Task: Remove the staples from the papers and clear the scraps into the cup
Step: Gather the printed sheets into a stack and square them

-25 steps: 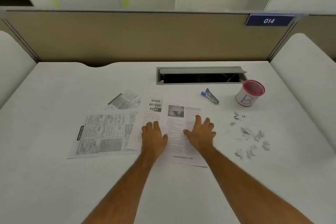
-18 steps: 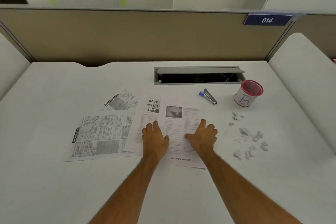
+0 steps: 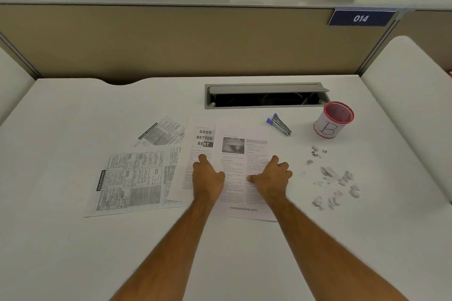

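Head view, looking down on a white desk [image 3: 73, 252]. Left hand [image 3: 207, 176] palm-down on the overlapping printed pages [image 3: 244, 193], fingers curled inward, thumb out to the right; gripping nothing visible, though fingertips hidden under the knuckles. Right hand [image 3: 271, 176] likewise resting on the top page, fingers bent, thumb pointing left along the text; whether a page edge is pinched, impossible to tell. Both forearms cut off by the bottom edge.

Under the top page, a second sheet headed "GOOD BETTER BEST" [image 3: 204, 138], mostly covered. Left of these, two densely printed sheets [image 3: 132, 178], small type unreadable, the far one partly tucked beneath its neighbour.

Staple remover [image 3: 279, 124] with blue grips lying beyond the pages, apart from both hands. Red-rimmed cup [image 3: 332, 121] marked "B" upright to the right of it, contents not visible. Small dark staples [image 3: 316, 151] loose just in front of the cup; torn paper scraps [image 3: 335, 183] scattered nearer, right of the right hand, shapes blurred. Cable slot [image 3: 266, 95] in the desk open, inside dark. Blue tag "014" [image 3: 360, 18] on the partition.
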`<action>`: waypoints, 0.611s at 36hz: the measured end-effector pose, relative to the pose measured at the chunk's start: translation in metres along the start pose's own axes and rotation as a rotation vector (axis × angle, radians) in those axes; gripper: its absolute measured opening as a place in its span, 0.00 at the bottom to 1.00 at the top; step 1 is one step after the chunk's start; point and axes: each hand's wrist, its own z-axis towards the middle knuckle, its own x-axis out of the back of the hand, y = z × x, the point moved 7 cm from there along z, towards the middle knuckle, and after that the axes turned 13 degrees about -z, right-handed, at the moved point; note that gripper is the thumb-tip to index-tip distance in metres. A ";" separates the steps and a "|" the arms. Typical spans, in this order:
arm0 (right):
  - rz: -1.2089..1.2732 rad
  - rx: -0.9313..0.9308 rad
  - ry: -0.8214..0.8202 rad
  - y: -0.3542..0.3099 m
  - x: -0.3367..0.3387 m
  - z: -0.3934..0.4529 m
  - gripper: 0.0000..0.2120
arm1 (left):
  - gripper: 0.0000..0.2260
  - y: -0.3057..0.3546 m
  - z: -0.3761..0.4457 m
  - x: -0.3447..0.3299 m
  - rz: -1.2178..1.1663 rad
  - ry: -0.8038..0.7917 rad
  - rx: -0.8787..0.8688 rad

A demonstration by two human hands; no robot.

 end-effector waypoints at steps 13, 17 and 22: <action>-0.171 -0.068 0.020 -0.003 -0.001 -0.007 0.42 | 0.21 0.001 -0.020 -0.016 0.446 -0.012 -0.025; -0.170 -0.077 -0.028 -0.006 -0.001 -0.006 0.45 | 0.20 0.002 -0.025 -0.020 0.472 -0.047 -0.050; -0.073 -0.112 -0.075 -0.007 -0.002 -0.004 0.47 | 0.21 0.006 -0.025 -0.020 0.424 -0.069 -0.045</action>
